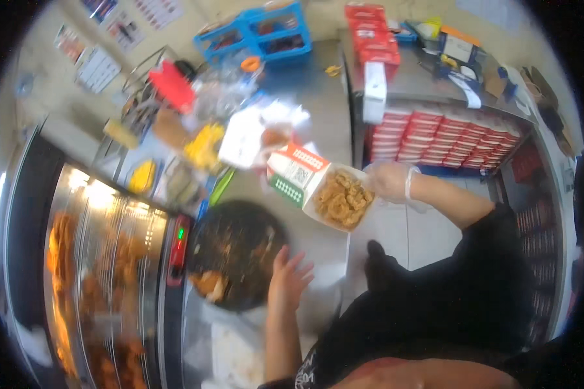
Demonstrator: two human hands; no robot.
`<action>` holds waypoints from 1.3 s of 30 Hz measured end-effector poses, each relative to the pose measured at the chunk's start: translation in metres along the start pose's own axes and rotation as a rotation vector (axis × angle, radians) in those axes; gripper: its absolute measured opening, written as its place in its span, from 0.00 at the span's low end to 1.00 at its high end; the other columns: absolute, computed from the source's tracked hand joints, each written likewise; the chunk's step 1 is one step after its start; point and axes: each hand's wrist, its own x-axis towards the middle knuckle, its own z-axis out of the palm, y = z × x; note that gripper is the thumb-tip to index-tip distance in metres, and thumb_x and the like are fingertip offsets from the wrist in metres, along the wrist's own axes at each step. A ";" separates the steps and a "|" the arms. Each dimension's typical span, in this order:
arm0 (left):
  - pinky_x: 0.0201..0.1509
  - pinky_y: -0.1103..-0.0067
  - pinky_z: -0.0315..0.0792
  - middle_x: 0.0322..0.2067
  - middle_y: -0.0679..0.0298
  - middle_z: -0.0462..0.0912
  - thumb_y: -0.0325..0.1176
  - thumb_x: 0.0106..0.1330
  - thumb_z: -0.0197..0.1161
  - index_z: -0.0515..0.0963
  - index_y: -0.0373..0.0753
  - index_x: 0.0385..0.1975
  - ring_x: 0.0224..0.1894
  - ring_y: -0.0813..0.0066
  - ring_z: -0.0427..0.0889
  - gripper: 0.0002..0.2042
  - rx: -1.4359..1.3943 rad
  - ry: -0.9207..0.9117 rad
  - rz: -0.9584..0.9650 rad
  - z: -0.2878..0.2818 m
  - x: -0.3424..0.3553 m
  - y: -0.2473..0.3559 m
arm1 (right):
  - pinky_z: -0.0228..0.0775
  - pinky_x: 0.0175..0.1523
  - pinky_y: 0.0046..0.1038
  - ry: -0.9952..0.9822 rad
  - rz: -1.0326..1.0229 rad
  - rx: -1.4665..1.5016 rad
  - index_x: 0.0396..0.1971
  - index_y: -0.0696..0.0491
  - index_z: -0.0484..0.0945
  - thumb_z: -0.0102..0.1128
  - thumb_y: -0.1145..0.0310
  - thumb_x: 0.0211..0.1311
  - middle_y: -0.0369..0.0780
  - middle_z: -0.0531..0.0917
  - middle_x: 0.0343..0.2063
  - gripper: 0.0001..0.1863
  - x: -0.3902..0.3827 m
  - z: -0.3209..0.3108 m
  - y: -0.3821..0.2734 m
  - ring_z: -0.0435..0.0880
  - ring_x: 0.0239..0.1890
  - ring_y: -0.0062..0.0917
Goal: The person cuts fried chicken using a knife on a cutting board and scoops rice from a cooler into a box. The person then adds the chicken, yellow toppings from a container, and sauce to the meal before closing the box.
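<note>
- your right hand (388,181), in a clear glove, grips the edge of an open carton (318,185) at the 3 o'clock side; fingers closed on it.
- the carton: white with red and green print, filled with fried chicken pieces (341,200), held above the counter at 1 o'clock from the round dark tray (240,249).
- your left hand (288,280): bare, fingers spread open, holding nothing, resting by the tray's 4 o'clock rim.
- stacked red boxes (448,139) at 2 o'clock; lit display case (104,272) at 9 o'clock.

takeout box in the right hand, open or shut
Open: the takeout box has its printed lid flipped back, and fried pieces show inside. The gloved right hand holds it.
</note>
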 end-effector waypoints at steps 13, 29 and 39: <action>0.47 0.63 0.68 0.42 0.52 0.76 0.36 0.56 0.50 0.66 0.33 0.54 0.46 0.57 0.75 0.25 0.155 0.849 0.004 0.046 0.394 0.042 | 0.68 0.40 0.42 0.183 0.230 -0.134 0.27 0.59 0.73 0.43 0.62 0.58 0.51 0.78 0.26 0.15 0.024 -0.116 0.293 0.77 0.32 0.45; 0.32 0.73 0.69 0.24 0.53 0.75 0.25 0.48 0.47 0.72 0.23 0.30 0.26 0.66 0.73 0.12 0.017 0.575 0.265 0.209 0.725 0.124 | 0.74 0.34 0.34 0.122 0.648 0.345 0.30 0.61 0.73 0.43 0.64 0.59 0.49 0.78 0.30 0.15 0.320 -0.231 0.354 0.81 0.25 0.33; 0.21 0.71 0.71 0.25 0.57 0.73 0.44 0.55 0.57 0.67 0.34 0.49 0.23 0.66 0.75 0.25 0.243 0.700 0.164 0.214 0.738 0.154 | 0.72 0.45 0.36 -0.316 0.235 -0.473 0.33 0.58 0.80 0.51 0.65 0.54 0.48 0.80 0.38 0.14 0.472 -0.194 0.411 0.80 0.43 0.39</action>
